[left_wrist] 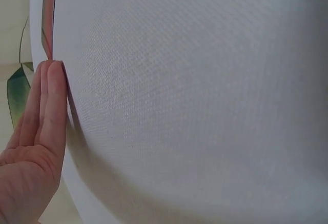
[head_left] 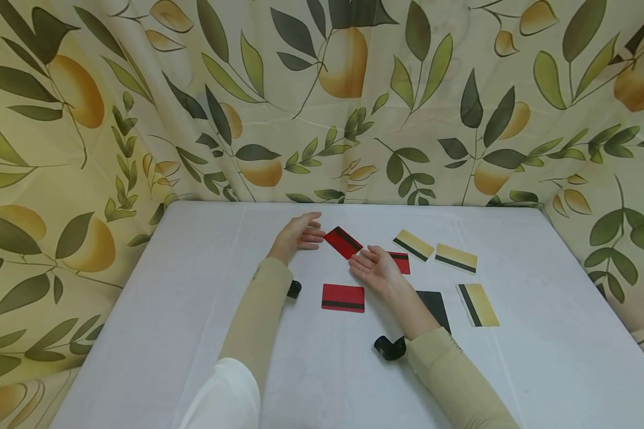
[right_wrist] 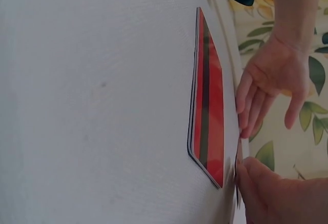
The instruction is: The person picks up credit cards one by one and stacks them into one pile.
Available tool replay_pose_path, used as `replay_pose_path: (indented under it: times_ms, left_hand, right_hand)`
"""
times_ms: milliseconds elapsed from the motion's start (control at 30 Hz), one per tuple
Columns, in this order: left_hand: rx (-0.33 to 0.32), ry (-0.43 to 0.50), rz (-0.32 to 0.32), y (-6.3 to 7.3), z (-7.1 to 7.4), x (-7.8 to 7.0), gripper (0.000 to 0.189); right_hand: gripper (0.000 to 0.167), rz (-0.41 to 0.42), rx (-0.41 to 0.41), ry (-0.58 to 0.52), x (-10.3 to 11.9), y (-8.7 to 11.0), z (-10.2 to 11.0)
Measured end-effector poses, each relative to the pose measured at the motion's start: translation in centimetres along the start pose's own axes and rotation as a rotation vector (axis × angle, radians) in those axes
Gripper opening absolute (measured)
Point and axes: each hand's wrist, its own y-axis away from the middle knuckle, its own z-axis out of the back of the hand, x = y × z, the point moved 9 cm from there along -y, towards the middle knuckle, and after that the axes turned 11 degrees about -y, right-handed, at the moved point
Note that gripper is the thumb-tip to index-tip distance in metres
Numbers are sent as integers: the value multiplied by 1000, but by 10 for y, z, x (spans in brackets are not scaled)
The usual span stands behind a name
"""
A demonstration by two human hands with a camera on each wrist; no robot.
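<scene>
A red card with a dark stripe (head_left: 343, 242) lies slanted on the table between both hands. My left hand (head_left: 303, 233) rests on its edge with fingers extended, the fingertips at the card's left corner. In the left wrist view the left hand (left_wrist: 38, 137) meets a reddish card edge (left_wrist: 48, 19). My right hand (head_left: 378, 273) lies palm turned inward, its fingertips at or very near the card's lower right corner; contact is hard to tell. The right hand partly covers a second red card (head_left: 401, 263). Another red card (right_wrist: 210, 111) lies nearer to me, apparently stacked.
Three gold cards, one of them upright (head_left: 480, 305), lie at the right of the white table (head_left: 166, 310). A black card or flat piece (head_left: 434, 307) is partly under the right forearm. A patterned curtain (head_left: 322, 119) hangs behind the table's far edge.
</scene>
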Motion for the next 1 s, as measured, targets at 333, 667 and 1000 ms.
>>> replay_pose_path:
  times_ms: [333,667,1000]
  left_hand:
    - [-3,-30,22,2,0,-3,59]
    - [-50,-54,33,5,3,-3,58]
    - [-124,-81,-81,-3,3,-10,53]
  right_hand:
    - [57,-5,8,16,2,-2,1]
    - [58,-18,19,32,3,-2,0]
    - [59,-18,23,49,4,-4,0]
